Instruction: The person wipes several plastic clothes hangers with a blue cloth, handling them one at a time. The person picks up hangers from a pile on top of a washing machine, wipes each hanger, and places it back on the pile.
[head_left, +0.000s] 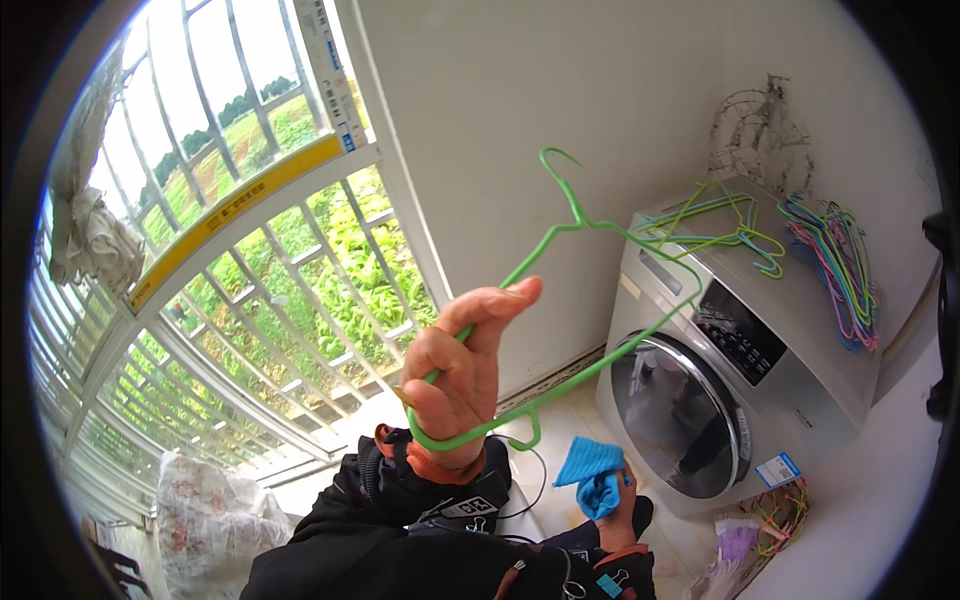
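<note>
Raised in front of me, my left hand (459, 367) grips a green clothes hanger (579, 220) by one side, with the fingers curled around its thin arm. The hanger is tilted, its hook pointing up and a small lower hook hanging below its bar. Nothing hangs on it. Lower down, near my lap, my right hand (619, 517) holds a bunched blue ribbed cloth (596, 461). The cloth hides most of the right fingers. A gap separates the cloth from the hanger.
A silver front-loading washing machine (799, 409) stands at right, its round door (675, 412) shut. Loose hangers (720, 238) and a pile of coloured hangers (836, 274) lie on top. Barred windows (300, 225) run along the left, above a pale patterned plastic cover (210, 517).
</note>
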